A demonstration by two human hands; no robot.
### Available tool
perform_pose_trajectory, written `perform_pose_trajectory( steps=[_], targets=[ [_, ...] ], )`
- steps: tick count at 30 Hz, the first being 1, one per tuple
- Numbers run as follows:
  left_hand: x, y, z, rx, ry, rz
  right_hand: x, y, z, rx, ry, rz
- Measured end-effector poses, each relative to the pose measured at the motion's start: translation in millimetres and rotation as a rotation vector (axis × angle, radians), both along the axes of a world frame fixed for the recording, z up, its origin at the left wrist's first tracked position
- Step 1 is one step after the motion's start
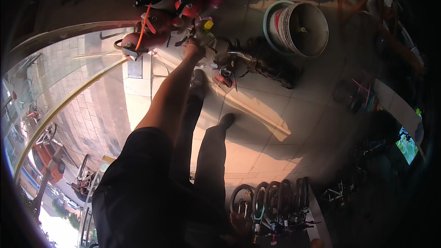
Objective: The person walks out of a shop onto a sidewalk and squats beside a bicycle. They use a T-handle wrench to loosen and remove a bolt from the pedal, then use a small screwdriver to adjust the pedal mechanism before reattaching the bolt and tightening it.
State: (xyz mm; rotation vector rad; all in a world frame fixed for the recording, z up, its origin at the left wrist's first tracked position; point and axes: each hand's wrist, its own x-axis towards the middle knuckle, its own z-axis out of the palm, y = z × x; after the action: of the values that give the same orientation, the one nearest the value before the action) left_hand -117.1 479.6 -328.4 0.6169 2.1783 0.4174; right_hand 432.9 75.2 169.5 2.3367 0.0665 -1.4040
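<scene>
My left arm stretches away from me, and my left hand (195, 49) is low among a cluster of items on the floor. Its fingers look closed at dark levers or handles beside a clear piece with a yellow cap (208, 25); what they hold is hard to make out. Red fire extinguishers (189, 5) with black handles stand just beyond and to the left. An orange strip (144, 26) crosses one of them. A dim brownish shape beside my body, perhaps my right hand (238, 223), shows no clear fingers.
Right of my left hand lies a dark tangled object (271, 64) with a silvery part. A white bucket (284, 24) sits beside a pale blue basin (270, 11). Small bicycles (271, 202) are lined up near my right side. A glass pane (69, 92) curves along the left.
</scene>
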Motion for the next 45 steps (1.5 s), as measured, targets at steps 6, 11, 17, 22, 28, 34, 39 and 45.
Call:
perform_pose_trajectory(
  steps=[6,11,17,22,28,34,39,45],
  targets=[
    [-24,-54,-41,-0.143,-0.134,-0.127,-4,8,-1,-0.002,-0.008,0.051],
    [-42,-115,73,-0.227,-0.174,-0.177,-4,-11,13,0.061,-0.005,0.083],
    [-51,-270,165,0.121,-0.140,0.182,34,32,-39,0.256,0.209,0.311],
    [-15,-369,305,0.040,-0.153,0.542,4,119,-67,0.358,0.348,0.509],
    [39,-580,354,0.041,-0.142,0.976,-18,201,-108,0.573,0.404,0.754],
    [117,-753,347,0.020,-0.200,1.463,-99,224,-100,0.598,0.481,0.969],
    [156,-890,320,-0.266,-0.164,1.411,-208,180,-96,0.517,0.466,1.168],
    [234,-1028,306,-0.495,-0.196,1.748,-340,82,-113,0.302,0.469,1.423]
  ],
)
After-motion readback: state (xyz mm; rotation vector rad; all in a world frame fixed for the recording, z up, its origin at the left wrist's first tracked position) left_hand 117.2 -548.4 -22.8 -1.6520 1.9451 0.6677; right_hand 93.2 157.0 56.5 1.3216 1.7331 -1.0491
